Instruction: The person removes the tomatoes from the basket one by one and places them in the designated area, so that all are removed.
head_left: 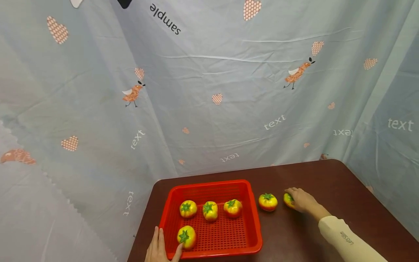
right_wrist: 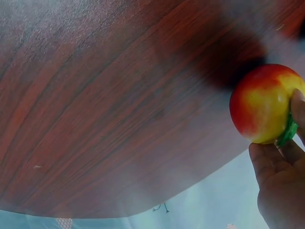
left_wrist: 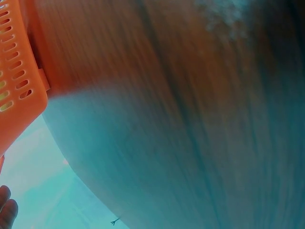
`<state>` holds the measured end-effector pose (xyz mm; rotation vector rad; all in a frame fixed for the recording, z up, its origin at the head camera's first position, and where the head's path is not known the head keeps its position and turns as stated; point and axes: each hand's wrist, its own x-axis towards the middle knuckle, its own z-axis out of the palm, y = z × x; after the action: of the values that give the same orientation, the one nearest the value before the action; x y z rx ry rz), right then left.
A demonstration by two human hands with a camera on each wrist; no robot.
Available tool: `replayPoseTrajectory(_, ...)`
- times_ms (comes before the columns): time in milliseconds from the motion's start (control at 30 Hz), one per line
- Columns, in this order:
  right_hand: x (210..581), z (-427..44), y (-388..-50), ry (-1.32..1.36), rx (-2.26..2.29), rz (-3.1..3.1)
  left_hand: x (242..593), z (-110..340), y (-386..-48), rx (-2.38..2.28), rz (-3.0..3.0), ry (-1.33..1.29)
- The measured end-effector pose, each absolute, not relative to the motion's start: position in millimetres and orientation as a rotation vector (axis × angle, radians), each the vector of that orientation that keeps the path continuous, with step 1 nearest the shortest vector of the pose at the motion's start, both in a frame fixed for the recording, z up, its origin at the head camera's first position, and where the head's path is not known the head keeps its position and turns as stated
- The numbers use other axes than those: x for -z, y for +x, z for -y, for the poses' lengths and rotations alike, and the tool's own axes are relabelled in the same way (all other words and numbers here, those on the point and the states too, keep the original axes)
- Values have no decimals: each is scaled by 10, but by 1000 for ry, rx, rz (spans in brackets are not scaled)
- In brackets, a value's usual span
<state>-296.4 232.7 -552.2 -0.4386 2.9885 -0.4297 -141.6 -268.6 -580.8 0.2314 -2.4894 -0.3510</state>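
My right hand (head_left: 302, 200) grips a red-and-yellow tomato-like fruit (right_wrist: 262, 102) with a green leafy top, to the right of the basket. In the right wrist view, thumb and fingers pinch it around the leafy end. Another such fruit (head_left: 267, 202) sits on the table between that hand and the basket. At the near left corner of the red plastic basket (head_left: 256, 225), my left hand (head_left: 159, 249) rests with straight fingers along the outside and the thumb over the front rim. Only fingertips (left_wrist: 8, 212) show in the left wrist view.
Inside the basket, three similar fruits stand towards the back, and another fruit (head_left: 186, 237) lies near the left thumb. The dark wooden table (head_left: 340, 193) has rounded corners. A pale patterned curtain (head_left: 209, 91) hangs behind it and along its sides.
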Motion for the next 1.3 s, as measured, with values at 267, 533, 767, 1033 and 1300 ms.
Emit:
replayPoseTrajectory(267,5532,-2311,-2953,-433,433,-2988,5750,2668,-1410,355,2546,268)
replayPoseTrajectory(533,5573,-2337,-2904,-425,464,-2966,5828,2707,-1432,334,2472,208)
replayPoseTrajectory(767,5549,-2309,-2883,-476,478,-2996,5860,2721,-1447,334,2413,179)
replayPoseTrajectory(1033,5569,-2298,-2871,-473,481,-3042,5892,2733,-1443,346,2389,161)
replayPoseTrajectory(1300,5563,-2307,-2874,-468,364,-3107,5845,2707,-1428,351,2428,206)
